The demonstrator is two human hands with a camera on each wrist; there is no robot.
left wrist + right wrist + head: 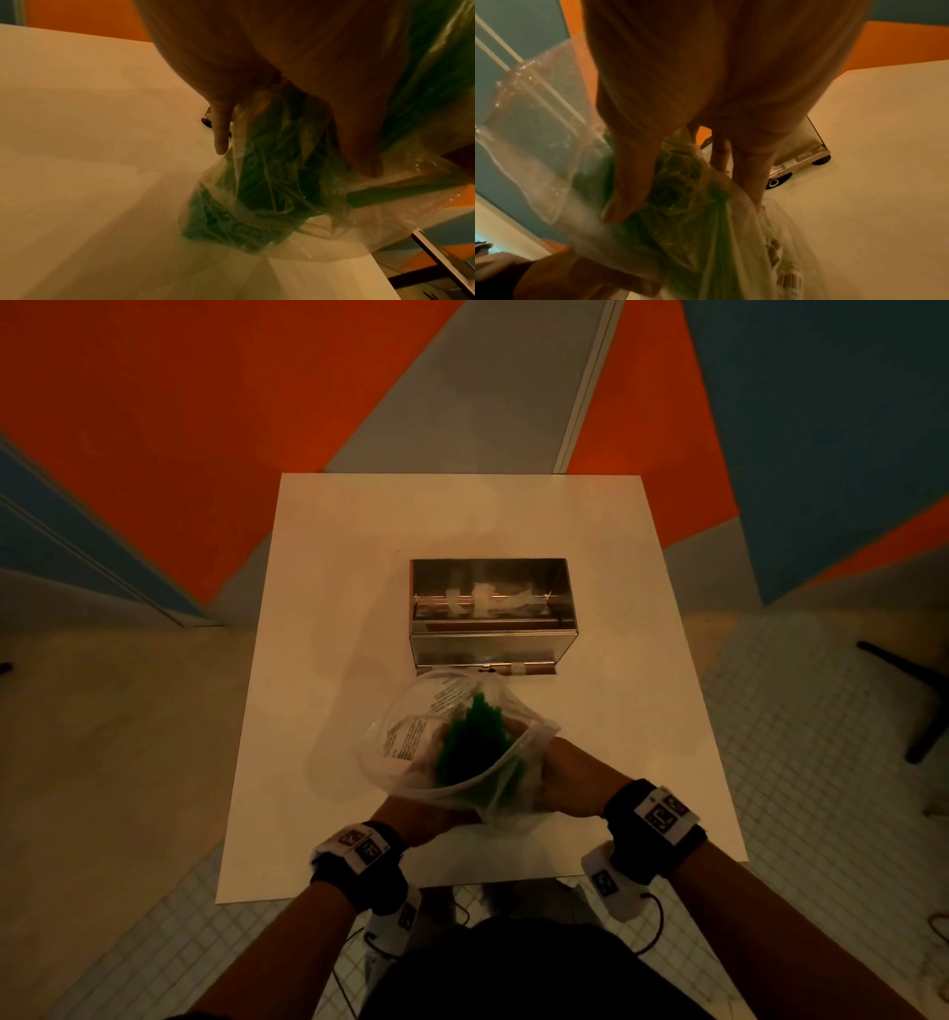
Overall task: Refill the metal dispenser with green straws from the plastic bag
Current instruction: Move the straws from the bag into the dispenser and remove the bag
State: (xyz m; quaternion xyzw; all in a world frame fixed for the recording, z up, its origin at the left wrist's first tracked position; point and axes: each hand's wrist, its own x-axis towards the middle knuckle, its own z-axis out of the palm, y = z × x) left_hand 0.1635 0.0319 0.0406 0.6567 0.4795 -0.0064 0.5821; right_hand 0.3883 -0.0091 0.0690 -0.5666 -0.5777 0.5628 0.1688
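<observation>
A clear plastic bag [411, 742] full of green straws [470, 747] stands open-mouthed above the near half of the white table [318, 588]. My left hand [426, 816] grips it from below on the near left. My right hand [570, 778] grips its right side. In the right wrist view the thumb [628, 182] and fingers [752, 172] pinch the bag [731, 233] round the straws [680, 203]. The left wrist view has the bag's bottom [231, 227] hanging just over the tabletop. The metal dispenser [488, 644] sits behind the bag with its top open and pale strips inside.
The table's near edge [411, 891] lies just in front of my wrists. Bare tabletop lies to the left and right of the dispenser. A dark chair leg [919, 706] stands on the tiled floor at the right. Orange, blue and grey flooring lies beyond.
</observation>
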